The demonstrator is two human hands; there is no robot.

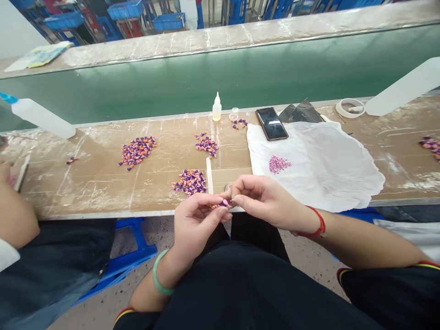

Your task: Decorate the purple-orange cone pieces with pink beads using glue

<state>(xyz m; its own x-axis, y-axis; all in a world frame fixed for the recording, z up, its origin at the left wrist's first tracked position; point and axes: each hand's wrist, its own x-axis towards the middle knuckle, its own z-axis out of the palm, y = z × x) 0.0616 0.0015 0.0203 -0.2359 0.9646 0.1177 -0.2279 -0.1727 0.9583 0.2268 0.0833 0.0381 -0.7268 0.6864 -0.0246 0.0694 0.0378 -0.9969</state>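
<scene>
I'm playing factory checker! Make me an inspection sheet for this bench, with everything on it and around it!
Surface: scuffed cardboard-covered workbench.
Job's things: tiny purple piece; purple-and-orange piece piles; white cloth.
Clutter: smartphone; tape roll; dropper bottle.
Grippers: left hand and right hand pinch the piece.
Cables: nothing seen.
Surroundings: green partition; blue crates; co-worker's hand.

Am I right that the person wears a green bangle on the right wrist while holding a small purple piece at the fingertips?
Not quite: the head view shows the green bangle on the wrist of the left hand, not the right hand. The small purple piece at the fingertips is as you said.
</scene>
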